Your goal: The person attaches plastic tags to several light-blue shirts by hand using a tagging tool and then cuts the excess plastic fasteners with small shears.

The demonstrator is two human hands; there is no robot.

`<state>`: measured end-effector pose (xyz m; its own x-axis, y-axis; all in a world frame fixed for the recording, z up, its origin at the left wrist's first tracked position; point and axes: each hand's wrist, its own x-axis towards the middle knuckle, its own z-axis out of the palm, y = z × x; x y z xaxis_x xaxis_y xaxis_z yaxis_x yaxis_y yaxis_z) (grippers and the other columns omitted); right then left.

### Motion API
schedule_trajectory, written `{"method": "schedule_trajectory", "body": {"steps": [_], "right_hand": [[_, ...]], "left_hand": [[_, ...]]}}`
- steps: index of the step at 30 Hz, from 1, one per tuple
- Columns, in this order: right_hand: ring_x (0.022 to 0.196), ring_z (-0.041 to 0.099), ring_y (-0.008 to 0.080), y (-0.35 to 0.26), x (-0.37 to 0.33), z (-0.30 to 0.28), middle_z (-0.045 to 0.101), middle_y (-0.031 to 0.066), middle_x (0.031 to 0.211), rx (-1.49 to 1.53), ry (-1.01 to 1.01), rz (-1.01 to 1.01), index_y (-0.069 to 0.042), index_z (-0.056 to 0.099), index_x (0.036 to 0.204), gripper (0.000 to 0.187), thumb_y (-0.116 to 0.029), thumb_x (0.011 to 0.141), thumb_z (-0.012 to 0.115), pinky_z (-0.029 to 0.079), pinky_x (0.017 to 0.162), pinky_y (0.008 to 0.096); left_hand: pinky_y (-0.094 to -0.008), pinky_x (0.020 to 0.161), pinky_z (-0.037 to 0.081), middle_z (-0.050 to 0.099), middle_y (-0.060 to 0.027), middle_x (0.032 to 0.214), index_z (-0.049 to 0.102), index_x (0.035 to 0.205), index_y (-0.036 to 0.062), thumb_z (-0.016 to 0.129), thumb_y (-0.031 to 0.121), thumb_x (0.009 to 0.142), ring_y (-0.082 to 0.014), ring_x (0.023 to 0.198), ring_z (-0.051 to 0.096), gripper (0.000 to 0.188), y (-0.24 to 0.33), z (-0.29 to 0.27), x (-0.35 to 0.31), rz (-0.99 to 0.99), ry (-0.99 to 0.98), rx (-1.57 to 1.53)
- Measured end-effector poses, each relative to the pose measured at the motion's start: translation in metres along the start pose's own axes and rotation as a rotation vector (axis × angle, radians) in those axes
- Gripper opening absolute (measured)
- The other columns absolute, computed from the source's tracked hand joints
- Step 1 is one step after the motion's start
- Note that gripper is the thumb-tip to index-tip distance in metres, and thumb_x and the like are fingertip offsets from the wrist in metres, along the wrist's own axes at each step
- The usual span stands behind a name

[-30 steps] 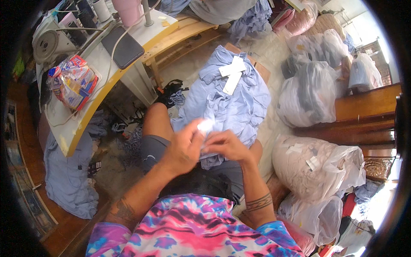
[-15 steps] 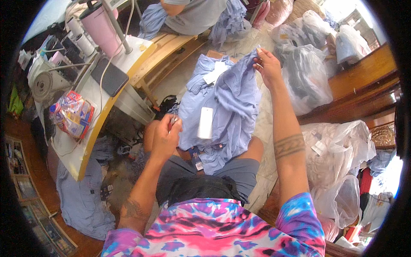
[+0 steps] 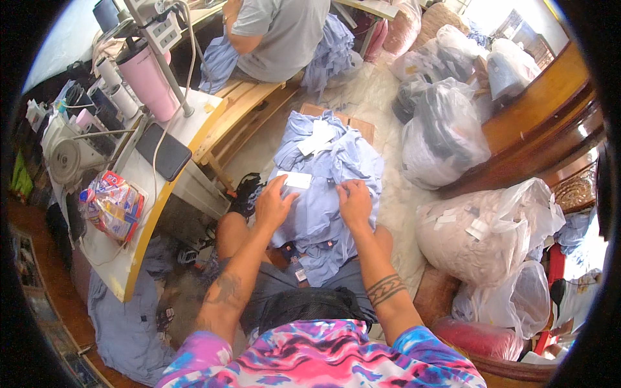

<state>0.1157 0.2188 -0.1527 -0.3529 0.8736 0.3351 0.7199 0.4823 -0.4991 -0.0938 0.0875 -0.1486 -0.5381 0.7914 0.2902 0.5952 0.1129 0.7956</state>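
Light blue garments (image 3: 323, 223) lie piled across my lap and in front of me. At a white hang tag (image 3: 296, 180) on the top one, my left hand (image 3: 273, 205) has its index fingertip by the tag's left end, with thumb and index apart. My right hand (image 3: 355, 202) pinches the garment's fabric just to the right, beside a small dark spot (image 3: 331, 183) too small to make out. Farther up the pile lies another white tag (image 3: 317, 138). Dark labels (image 3: 294, 255) show near my lap.
A white table (image 3: 145, 216) on the left carries a phone (image 3: 163, 152), a pink tumbler (image 3: 147, 81) and a colourful plastic packet (image 3: 111, 207). Ahead, a person in grey (image 3: 281, 39) sits on a wooden bench (image 3: 242, 103). Filled plastic bags (image 3: 446, 132) stand on the right.
My right hand has come down and inward from the raised cloth, which now lies lower. My left hand has moved to the tag; the small metal tool seen in it before is not visible now.
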Motion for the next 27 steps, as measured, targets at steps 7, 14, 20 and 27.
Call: {"method": "schedule_trajectory", "body": {"steps": [7,14,20,27], "right_hand": [[0.069,0.066,0.0226,-0.041,0.064,-0.097,0.071,0.0079,0.077,0.294,-0.036,0.049,-0.004,0.077,0.089,0.025,-0.028,0.095,0.071,0.051,0.066,0.0360],[0.072,0.061,0.0075,-0.063,0.132,-0.154,0.069,-0.0008,0.079,0.778,-0.358,0.119,-0.006,0.072,0.092,0.027,-0.031,0.100,0.068,0.047,0.064,0.0263],[0.075,0.060,0.0060,-0.101,0.114,-0.207,0.067,-0.0032,0.083,1.042,-0.359,0.205,-0.010,0.068,0.101,0.023,-0.031,0.104,0.063,0.049,0.067,0.0250],[0.071,0.057,0.0013,-0.114,0.096,-0.235,0.067,-0.0039,0.088,1.283,-0.372,0.118,-0.006,0.066,0.103,0.022,-0.028,0.106,0.062,0.048,0.066,0.0191]], "left_hand": [[-0.0428,0.079,0.055,0.072,-0.0160,0.109,0.068,0.115,0.0042,0.086,0.034,0.081,-0.0353,0.093,0.071,0.049,0.062,0.024,-0.003,0.110,-0.272,-0.261],[-0.0375,0.074,0.054,0.072,-0.0133,0.092,0.071,0.111,0.0033,0.086,0.035,0.083,-0.0253,0.079,0.068,0.045,0.009,0.040,-0.050,-0.096,-0.381,-0.119],[-0.0259,0.063,0.045,0.070,-0.0010,0.088,0.072,0.114,0.0027,0.092,0.028,0.077,-0.0095,0.068,0.053,0.049,0.095,-0.051,-0.032,-0.169,-0.213,-0.301],[-0.0202,0.058,0.037,0.070,0.0004,0.100,0.070,0.120,0.0038,0.091,0.016,0.079,-0.0013,0.066,0.042,0.047,0.159,-0.035,0.045,0.072,-0.218,-0.588]]}}
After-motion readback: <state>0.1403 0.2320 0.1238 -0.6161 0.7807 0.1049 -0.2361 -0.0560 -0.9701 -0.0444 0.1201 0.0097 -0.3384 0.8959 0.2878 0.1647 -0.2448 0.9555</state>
